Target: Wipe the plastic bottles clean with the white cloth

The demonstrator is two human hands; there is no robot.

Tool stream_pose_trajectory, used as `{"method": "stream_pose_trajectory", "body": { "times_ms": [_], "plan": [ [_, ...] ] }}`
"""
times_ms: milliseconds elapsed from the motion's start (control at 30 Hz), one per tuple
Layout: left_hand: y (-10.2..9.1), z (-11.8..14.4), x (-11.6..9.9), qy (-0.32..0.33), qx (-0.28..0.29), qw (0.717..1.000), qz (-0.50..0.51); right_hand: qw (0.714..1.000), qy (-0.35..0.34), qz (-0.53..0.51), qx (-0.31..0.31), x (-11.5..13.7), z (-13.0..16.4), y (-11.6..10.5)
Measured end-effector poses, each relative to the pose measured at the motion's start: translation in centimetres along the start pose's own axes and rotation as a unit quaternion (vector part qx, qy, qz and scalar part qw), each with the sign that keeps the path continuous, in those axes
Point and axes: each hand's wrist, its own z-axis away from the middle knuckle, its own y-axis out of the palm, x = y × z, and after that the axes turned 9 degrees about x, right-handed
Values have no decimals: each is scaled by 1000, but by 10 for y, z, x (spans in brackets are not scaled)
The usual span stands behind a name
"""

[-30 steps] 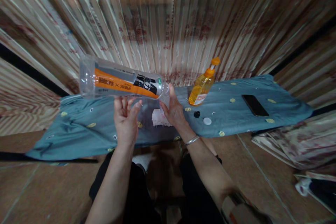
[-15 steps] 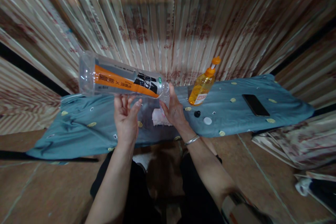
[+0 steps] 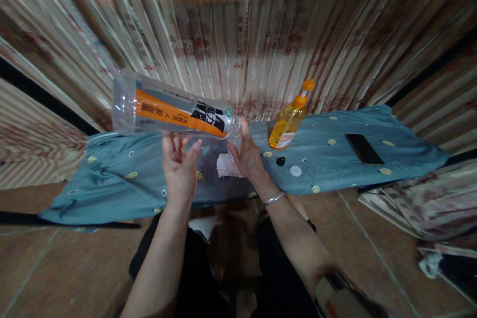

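Note:
A large clear plastic bottle [image 3: 167, 109] with an orange, black and silver label lies nearly level in the air above the cloth, its neck toward the right and slightly lower than its base. My left hand [image 3: 179, 164] holds it from below, fingers against its underside and thumb pointing up to the right. My right hand [image 3: 248, 156] grips around the bottle's neck; the mouth is partly hidden by the fingers. Behind and below that hand, a pale pinkish folded cloth [image 3: 225, 166] rests on the blue-green cover, partly hidden by the hand.
On the blue-green patterned cover [image 3: 320, 159] stand an orange pump bottle [image 3: 285, 126], a small black cap [image 3: 280, 161], a white round lid [image 3: 295, 171] and a black phone [image 3: 364, 149]. A pleated curtain [image 3: 238, 35] hangs directly behind.
Both hands keep their hold on the plastic bottle, which stays almost still. The view has shifted only very slightly.

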Motion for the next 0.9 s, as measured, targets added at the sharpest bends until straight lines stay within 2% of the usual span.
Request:
{"method": "stream_pose_trajectory", "body": {
  "times_ms": [433,900],
  "plan": [
    [1,1,-3,-1,9,1000,-10,999,21,5,28,1,0,-1],
    [1,1,-6,6,32,999,-33,1000,15,-12,23,2,-1,-1]
  ]
}}
